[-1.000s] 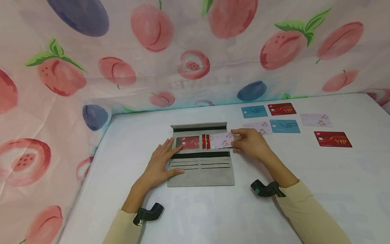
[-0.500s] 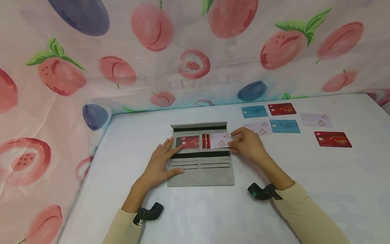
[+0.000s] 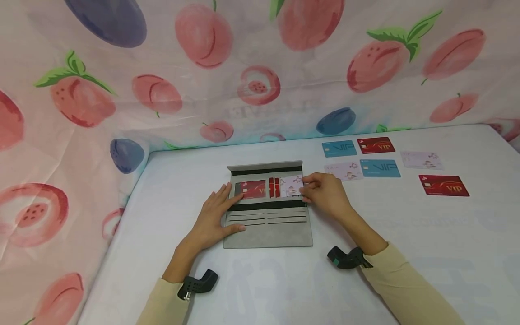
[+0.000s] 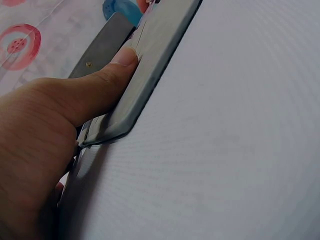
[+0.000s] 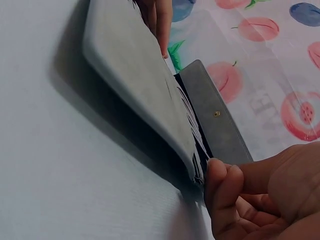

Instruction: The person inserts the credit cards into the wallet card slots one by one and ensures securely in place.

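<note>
A grey wallet (image 3: pixel 268 237) lies unfolded on the white table, its flap with a small metal snap (image 5: pixel 216 114) at the far side. My left hand (image 3: pixel 211 220) rests on the wallet's left side with fingers spread, and its thumb presses the near panel in the left wrist view. A red card (image 3: pixel 253 189) shows in the wallet's left pocket, with red strips (image 3: pixel 274 188) in the slots beside it. With thumb and fingers my right hand (image 3: pixel 328 194) pinches the right edge of a pale pink flowered card (image 3: pixel 290 186), which sits mostly in the right pocket.
To the right of the wallet lie several loose cards: blue cards (image 3: pixel 380 168), red cards (image 3: pixel 444 185) and pale flowered cards (image 3: pixel 422 160). A fruit-patterned cloth (image 3: pixel 260 54) hangs behind the table (image 3: pixel 268 289). Both wrists wear black camera mounts (image 3: pixel 347 258).
The right hand has moved left, and the flowered card has slid further into the wallet's right pocket. My left hand stays in place.
</note>
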`<action>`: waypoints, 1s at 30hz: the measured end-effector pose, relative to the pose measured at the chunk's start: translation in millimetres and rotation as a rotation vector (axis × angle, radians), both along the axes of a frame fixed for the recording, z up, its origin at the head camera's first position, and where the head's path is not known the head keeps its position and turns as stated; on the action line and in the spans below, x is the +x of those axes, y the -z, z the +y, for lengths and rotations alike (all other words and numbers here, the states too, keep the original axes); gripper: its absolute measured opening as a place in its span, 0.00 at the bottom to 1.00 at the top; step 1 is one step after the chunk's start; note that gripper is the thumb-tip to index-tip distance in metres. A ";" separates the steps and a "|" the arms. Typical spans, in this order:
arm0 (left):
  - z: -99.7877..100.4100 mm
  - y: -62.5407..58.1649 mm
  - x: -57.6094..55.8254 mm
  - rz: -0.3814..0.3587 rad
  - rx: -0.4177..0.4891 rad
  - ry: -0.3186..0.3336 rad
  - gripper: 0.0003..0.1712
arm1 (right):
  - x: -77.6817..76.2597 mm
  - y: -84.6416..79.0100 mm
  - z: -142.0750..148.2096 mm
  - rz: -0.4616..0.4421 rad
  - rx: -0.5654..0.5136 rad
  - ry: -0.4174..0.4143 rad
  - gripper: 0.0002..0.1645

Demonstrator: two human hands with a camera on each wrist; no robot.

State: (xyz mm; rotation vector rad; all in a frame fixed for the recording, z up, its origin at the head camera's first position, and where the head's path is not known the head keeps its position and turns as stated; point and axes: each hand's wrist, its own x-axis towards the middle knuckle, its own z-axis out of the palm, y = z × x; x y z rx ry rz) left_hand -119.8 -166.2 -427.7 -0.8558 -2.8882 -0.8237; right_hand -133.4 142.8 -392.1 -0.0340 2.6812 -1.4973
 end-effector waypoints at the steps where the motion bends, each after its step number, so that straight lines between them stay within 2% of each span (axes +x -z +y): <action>1: 0.0 0.0 0.0 -0.001 0.000 -0.001 0.46 | 0.0 0.2 -0.4 0.002 -0.002 -0.004 0.16; 21: 0.6 -0.8 -0.8 0.000 -0.001 0.000 0.47 | 1.0 5.4 -5.1 0.018 0.024 -0.072 0.22; 30: 0.1 -1.8 -0.5 -0.004 -0.007 0.001 0.46 | 3.7 6.8 -9.6 0.029 0.024 -0.055 0.22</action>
